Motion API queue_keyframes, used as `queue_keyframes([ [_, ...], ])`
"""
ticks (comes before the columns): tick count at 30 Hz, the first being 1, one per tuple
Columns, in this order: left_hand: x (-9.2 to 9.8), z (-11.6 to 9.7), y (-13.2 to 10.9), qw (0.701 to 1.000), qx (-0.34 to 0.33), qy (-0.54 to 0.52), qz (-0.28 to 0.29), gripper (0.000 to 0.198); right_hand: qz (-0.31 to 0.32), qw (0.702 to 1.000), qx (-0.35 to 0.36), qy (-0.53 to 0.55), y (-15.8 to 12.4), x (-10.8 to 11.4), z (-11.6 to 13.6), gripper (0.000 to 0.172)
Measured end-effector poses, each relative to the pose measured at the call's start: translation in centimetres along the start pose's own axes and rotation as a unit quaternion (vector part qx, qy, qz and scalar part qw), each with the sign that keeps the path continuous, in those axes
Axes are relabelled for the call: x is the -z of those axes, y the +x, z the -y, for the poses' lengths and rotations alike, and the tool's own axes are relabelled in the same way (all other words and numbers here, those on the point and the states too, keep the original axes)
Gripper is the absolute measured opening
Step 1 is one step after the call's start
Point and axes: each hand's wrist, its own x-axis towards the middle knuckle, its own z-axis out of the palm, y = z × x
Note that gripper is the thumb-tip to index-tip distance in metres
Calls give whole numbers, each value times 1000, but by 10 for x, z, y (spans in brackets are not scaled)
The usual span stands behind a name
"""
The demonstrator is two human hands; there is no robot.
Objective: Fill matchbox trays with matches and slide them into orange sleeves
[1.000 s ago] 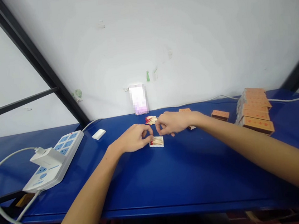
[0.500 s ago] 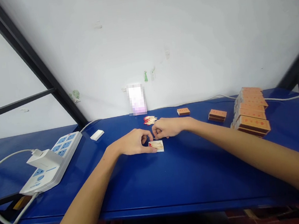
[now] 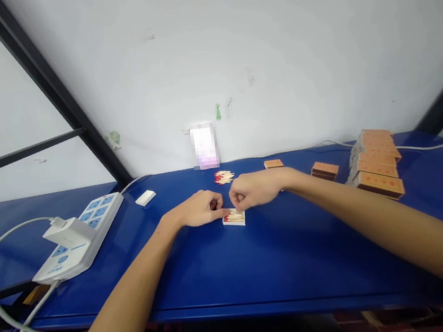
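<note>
We have the left hand [image 3: 198, 209] at the left end of the small white tray [image 3: 234, 223], thumb up against it, fingers curled. Right hand [image 3: 258, 187] bent over the far right corner, fingertips bunched; we can't tell from here whether either hand pinches a match. The hands are close but apart.

Doing this well, we'd say: let the left thumb steady the tray, keep right-hand pressure light, and square the sticks parallel, heads all one way, none riding over the rim. Pressing hard on one corner could tip it.

Looks: the tray sits mid-tabletop [image 3: 225, 272], shallow, open-topped, roughly rectangular. Matches inside [image 3: 234, 217] are pale sticks, red heads leftward, lying mostly lengthwise, a bit uneven. Behind it, well within reach, a loose match pile [image 3: 224, 177], heads also left.
</note>
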Motion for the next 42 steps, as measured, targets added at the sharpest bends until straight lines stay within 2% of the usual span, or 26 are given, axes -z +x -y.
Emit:
queue_keyframes([
  [8, 0, 0, 1, 1000, -1, 5, -14, 23, -22, 1000, 6, 4, 16, -19, -7, 10],
  [13, -2, -1, 1, 1000, 3, 7, -16, 19, -28, 1000, -6, -7, 18, -21, -8, 14],
  [18, -1, -2, 0, 1000, -1, 3, -18, 25, -41, 999, -17, -12, 14, -17, -7, 11],
  [20, -1, 0, 0, 999, -1, 0, -37, 31, -53, 998, -20, -20, 12, -15, -6, 12],
  [23, -2, 4, 2, 996, 9, 11, -86, 39, -107, 992, -46, -57, 11, -12, -8, 18],
  [26, -4, 12, 6, 989, 19, 65, -133, 38, -165, 975, -102, -104, 16, -12, -17, 22],
  [29, -8, 18, 9, 980, 32, 109, -166, 35, -187, 965, -143, -115, 24, -16, -32, 25],
  [33, -13, 24, 14, 973, 46, 115, -197, 30, -224, 951, -177, -116, 34, -25, -45, 27],
  [38, -21, 27, 19, 968, 34, 125, -216, 23, -267, 939, -177, -127, 41, -39, -44, 32],
  [42, -26, 31, 21, 966, 39, 133, -218, 43, -282, 934, -182, -124, 46, -45, -44, 31],
])
